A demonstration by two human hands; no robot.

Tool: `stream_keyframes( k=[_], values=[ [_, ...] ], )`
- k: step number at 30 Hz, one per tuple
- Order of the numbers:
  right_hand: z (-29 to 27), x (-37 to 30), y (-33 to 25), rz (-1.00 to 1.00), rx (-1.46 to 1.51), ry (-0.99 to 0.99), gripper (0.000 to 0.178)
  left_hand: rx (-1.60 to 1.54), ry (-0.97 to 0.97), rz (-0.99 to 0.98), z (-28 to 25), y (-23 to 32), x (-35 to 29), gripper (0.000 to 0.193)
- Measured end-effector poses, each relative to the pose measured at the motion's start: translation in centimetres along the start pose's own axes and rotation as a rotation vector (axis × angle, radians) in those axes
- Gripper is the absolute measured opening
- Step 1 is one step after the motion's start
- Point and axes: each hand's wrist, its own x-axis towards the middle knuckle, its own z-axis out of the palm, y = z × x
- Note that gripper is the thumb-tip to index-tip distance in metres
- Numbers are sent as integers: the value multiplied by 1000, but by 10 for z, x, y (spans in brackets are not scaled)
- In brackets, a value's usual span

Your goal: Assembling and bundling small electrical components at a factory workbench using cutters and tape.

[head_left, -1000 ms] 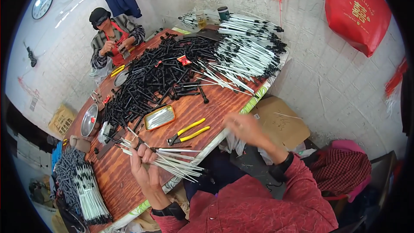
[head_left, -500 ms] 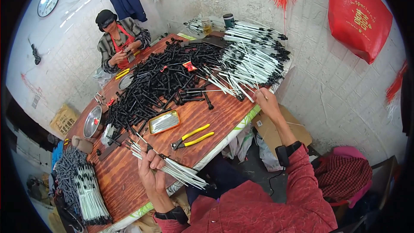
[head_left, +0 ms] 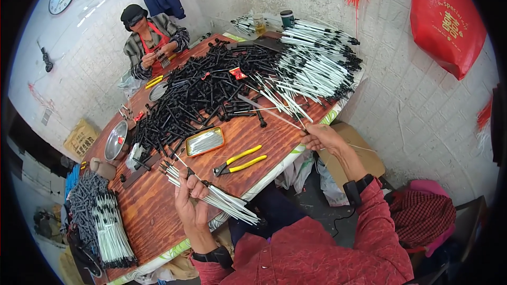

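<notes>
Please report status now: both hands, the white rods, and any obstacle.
Left hand shut on bundle of white rods. Right hand pinching one thin white rod from pile. Yellow-handled pliers between hands.

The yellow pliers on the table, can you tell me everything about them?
The pliers have two long yellow handles, likely plastic-coated, and a short dark metal head. They lie flat on the wooden table, handles slightly spread and pointing right, head toward the left. No hand touches them. A small orange tray sits just above-left, and the left hand with its white rods is below.
</notes>
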Motion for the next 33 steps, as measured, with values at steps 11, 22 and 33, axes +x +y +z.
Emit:
stream_keyframes(
  k=[11,22,33],
  values=[
    [15,-31,19,-311,-77,-158,21,95,40,31,0,-2,-3,17],
    [94,-90,6,-234,-172,-485,17,183,108,75,11,-30,19,18],
    [119,-89,21,-213,-265,-560,16,297,97,128,2,-19,16,31]
  ],
)
